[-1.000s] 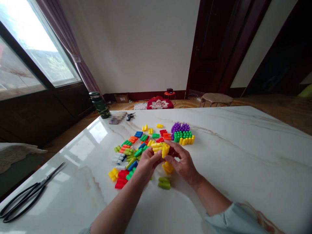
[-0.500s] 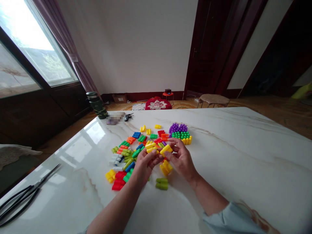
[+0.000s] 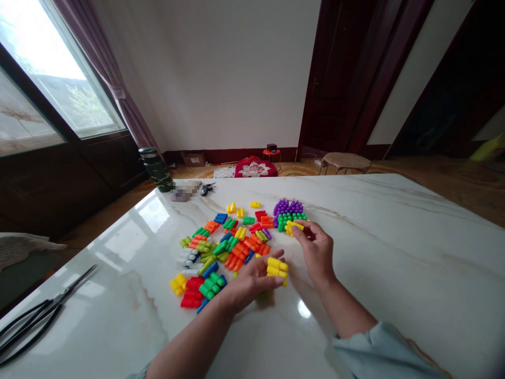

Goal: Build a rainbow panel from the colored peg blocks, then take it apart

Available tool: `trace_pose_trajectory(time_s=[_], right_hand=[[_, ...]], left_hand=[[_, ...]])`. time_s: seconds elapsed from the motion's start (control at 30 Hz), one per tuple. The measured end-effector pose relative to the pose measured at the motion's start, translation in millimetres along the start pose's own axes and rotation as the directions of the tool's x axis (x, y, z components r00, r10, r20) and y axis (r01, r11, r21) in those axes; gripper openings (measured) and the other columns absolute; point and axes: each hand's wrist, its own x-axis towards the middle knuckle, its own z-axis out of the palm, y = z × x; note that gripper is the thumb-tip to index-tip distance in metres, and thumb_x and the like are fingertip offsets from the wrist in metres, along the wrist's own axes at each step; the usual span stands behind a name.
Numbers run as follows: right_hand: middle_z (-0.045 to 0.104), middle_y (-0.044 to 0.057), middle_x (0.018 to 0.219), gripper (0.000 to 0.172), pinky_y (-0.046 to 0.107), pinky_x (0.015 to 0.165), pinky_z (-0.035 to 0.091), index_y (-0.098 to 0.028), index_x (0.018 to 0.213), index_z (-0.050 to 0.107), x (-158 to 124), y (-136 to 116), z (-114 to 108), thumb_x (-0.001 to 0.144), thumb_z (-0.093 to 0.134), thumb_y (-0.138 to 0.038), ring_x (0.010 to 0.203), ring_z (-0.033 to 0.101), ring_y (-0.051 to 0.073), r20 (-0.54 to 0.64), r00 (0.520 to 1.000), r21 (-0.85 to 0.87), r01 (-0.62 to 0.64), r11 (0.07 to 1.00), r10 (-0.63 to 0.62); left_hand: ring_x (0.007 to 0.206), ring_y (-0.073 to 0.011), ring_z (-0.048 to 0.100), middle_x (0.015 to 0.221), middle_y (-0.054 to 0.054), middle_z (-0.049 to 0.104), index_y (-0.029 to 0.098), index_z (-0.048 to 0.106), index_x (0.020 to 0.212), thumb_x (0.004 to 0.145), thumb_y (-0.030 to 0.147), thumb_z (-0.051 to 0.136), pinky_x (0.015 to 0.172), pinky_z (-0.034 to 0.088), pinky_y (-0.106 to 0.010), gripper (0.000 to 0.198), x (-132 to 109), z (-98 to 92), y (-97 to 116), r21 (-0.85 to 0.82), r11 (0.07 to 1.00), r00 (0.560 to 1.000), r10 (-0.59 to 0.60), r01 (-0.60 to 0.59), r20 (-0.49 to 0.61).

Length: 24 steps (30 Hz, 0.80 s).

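Observation:
A scatter of coloured plastic blocks (image 3: 221,247) lies on the white marble table (image 3: 394,252). My left hand (image 3: 252,281) rests low near the pile, its fingers curled around a yellow block (image 3: 277,267). My right hand (image 3: 315,250) has reached farther out and pinches another yellow block (image 3: 294,226) against the joined block panel (image 3: 290,213) of purple, green and yellow rows.
Black scissors (image 3: 35,318) lie at the table's near left edge. A camouflage bottle (image 3: 155,168), a blurred flat item (image 3: 185,190) and keys (image 3: 207,188) sit at the far left corner. A stool (image 3: 345,159) and a red cushion (image 3: 254,168) are on the floor beyond.
My hands have parted. The right hand carried a yellow block out to the joined panel, while the left hand dropped toward the table with another yellow block.

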Motion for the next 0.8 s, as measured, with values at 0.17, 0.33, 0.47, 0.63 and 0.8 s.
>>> trace_pose_trajectory(time_s=[0.17, 0.33, 0.47, 0.63, 0.8], right_hand=[[0.066, 0.003, 0.073, 0.043, 0.027, 0.054, 0.046, -0.014, 0.088, 0.064, -1.0, 9.0, 5.7, 0.067, 0.073, -0.051, 0.059, 0.058, 0.015, 0.166, 0.956, 0.065, -0.255, 0.965, 0.242], [0.067, 0.003, 0.07, 0.032, 0.026, 0.052, 0.046, -0.016, 0.084, 0.062, 1.1, 21.0, 8.3, 0.07, 0.068, -0.044, 0.056, 0.059, 0.015, 0.269, 0.92, -0.048, -0.284, 0.958, 0.286], [0.066, 0.003, 0.071, 0.012, 0.028, 0.059, 0.047, -0.017, 0.076, 0.062, 4.5, 20.8, 3.4, 0.076, 0.061, -0.029, 0.058, 0.059, 0.015, 0.274, 0.94, -0.413, -0.074, 0.908, 0.201], [0.066, 0.007, 0.093, 0.016, 0.028, 0.069, 0.045, -0.019, 0.082, 0.068, 1.6, 1.0, -2.6, 0.084, 0.059, -0.032, 0.079, 0.062, 0.018, 0.328, 0.944, -0.786, 0.253, 0.565, 0.034], [0.065, 0.007, 0.1, 0.028, 0.027, 0.074, 0.045, -0.023, 0.102, 0.069, -9.3, -11.1, 3.8, 0.079, 0.066, -0.039, 0.093, 0.062, 0.021, 0.505, 0.862, -0.769, 0.43, 0.473, 0.037]], left_hand=[[0.117, -0.022, 0.057, 0.125, -0.009, 0.063, 0.02, 0.066, 0.113, 0.063, 0.032, 0.081, 0.101, 0.044, -0.03, 0.054, 10.5, -14.2, 6.8, 0.001, 0.981, 0.95, 0.188, -0.194, -0.249], [0.117, -0.0198, 0.058, 0.121, -0.007, 0.065, 0.021, 0.062, 0.12, 0.064, 0.031, 0.08, 0.099, 0.045, -0.029, 0.06, 16.3, -27.8, 10.0, 0.015, 0.948, 0.839, 0.288, -0.317, -0.462], [0.114, -0.0232, 0.059, 0.115, -0.008, 0.067, 0.019, 0.063, 0.118, 0.062, 0.034, 0.081, 0.098, 0.045, -0.035, 0.061, 18.6, -32.4, 5.1, 0.121, 0.919, 0.767, 0.381, -0.375, -0.516], [0.102, -0.0229, 0.064, 0.107, -0.009, 0.069, 0.017, 0.067, 0.103, 0.062, 0.038, 0.081, 0.092, 0.048, -0.036, 0.048, 18.8, -28.8, 2.4, 0.22, 0.896, 0.757, 0.444, -0.386, -0.48], [0.092, -0.0216, 0.066, 0.096, -0.007, 0.071, 0.016, 0.066, 0.099, 0.063, 0.037, 0.081, 0.084, 0.051, -0.032, 0.044, 19.9, -28.7, 0.3, 0.265, 0.895, 0.774, 0.445, -0.36, -0.45]])
